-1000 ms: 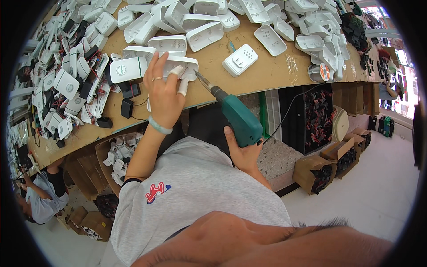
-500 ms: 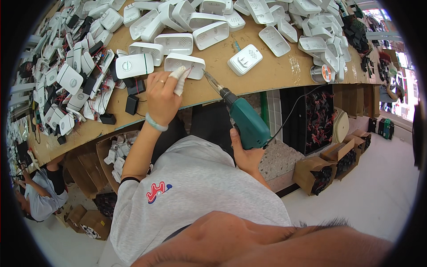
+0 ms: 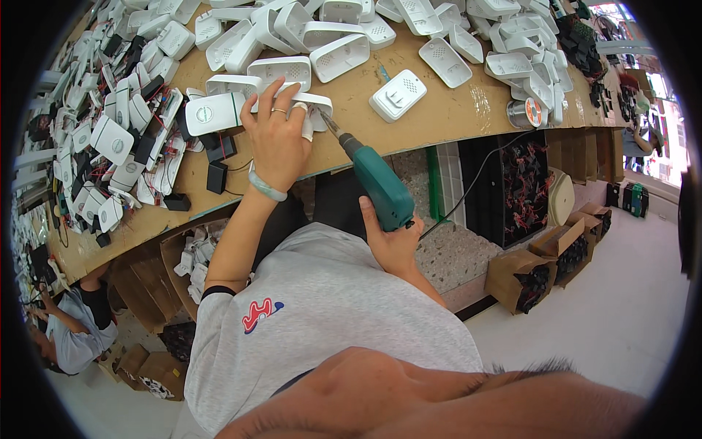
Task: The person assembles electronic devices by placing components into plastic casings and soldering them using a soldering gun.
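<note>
My left hand (image 3: 279,143), with a ring and white wrapping on a finger, lies over a white plastic casing (image 3: 316,101) at the table's near edge. Its fingers curl over the casing and grip it, hiding much of it. In my right hand (image 3: 395,241) is a corded green soldering gun (image 3: 383,184). The gun's metal tip meets the casing's right side, close to my left fingertips; whether it touches anything inside cannot be seen. Just left of my left hand sits a closed white unit (image 3: 214,112) with a round green mark.
Open white casings (image 3: 340,58) crowd the table's far side. White units with black blocks and red wires (image 3: 139,139) pile up at left. A casing with plug prongs (image 3: 397,95) and a solder spool (image 3: 525,114) lie right. Cardboard boxes (image 3: 518,282) stand on the floor. Another person (image 3: 77,329) sits lower left.
My left hand has moved forward, its fingers spreading from a pinch to reach over the casing. The soldering gun has shifted left and slightly down, its tip now at the casing's side.
</note>
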`<state>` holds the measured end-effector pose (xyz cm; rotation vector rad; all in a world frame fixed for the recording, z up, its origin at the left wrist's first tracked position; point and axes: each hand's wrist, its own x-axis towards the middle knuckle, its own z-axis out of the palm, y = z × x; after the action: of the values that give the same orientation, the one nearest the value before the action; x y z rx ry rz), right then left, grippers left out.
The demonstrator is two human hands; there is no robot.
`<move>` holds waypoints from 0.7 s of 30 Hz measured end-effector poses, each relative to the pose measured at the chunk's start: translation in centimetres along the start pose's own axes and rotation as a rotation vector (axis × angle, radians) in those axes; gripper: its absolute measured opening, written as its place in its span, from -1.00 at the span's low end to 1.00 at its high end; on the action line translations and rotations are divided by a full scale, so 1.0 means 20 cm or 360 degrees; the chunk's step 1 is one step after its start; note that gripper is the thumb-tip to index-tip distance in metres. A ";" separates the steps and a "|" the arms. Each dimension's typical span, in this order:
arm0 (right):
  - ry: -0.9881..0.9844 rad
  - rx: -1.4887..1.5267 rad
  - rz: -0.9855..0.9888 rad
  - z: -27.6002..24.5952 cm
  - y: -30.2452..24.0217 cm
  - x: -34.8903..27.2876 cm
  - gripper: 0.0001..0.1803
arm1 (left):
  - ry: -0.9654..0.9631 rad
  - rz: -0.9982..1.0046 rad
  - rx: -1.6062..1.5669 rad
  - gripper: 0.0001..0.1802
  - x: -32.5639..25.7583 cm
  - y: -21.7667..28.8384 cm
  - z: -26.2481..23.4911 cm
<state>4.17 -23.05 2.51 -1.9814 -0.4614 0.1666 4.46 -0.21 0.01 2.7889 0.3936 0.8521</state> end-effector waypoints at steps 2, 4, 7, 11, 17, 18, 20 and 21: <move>0.0002 -0.0003 -0.0014 0.02 -0.01 0.02 -0.68 | -0.0082 -0.0036 0.0090 -0.84 0.00 0.00 -0.01; 0.0001 -0.0007 -0.0028 0.02 -0.01 0.03 -0.68 | -0.0060 -0.0036 0.0034 -0.84 -0.01 0.00 0.00; 0.0017 -0.0039 -0.0090 0.03 -0.01 0.05 -0.67 | -0.0039 -0.0041 -0.0007 -0.82 -0.01 0.00 0.01; 0.0010 -0.0072 -0.0104 0.04 -0.03 0.07 -0.67 | -0.0067 -0.0044 0.0013 -0.80 -0.01 0.00 0.00; -0.0009 -0.0076 -0.0084 0.04 -0.03 0.08 -0.67 | -0.0063 -0.0038 0.0049 -0.79 0.00 0.00 0.00; 0.0001 -0.0073 -0.0094 0.04 -0.03 0.09 -0.66 | -0.0063 -0.0039 0.0048 -0.79 0.00 0.01 0.00; -0.0007 -0.0083 -0.0075 0.04 -0.04 0.08 -0.66 | -0.0081 -0.0044 0.0058 -0.77 0.00 0.01 -0.01; -0.0015 -0.0092 -0.0055 0.04 -0.04 0.08 -0.66 | -0.0081 -0.0042 0.0057 -0.77 0.00 0.01 -0.02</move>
<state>5.26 -21.45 2.99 -2.0286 -0.5114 0.1423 4.38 -0.36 0.34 2.8253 0.4409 0.7740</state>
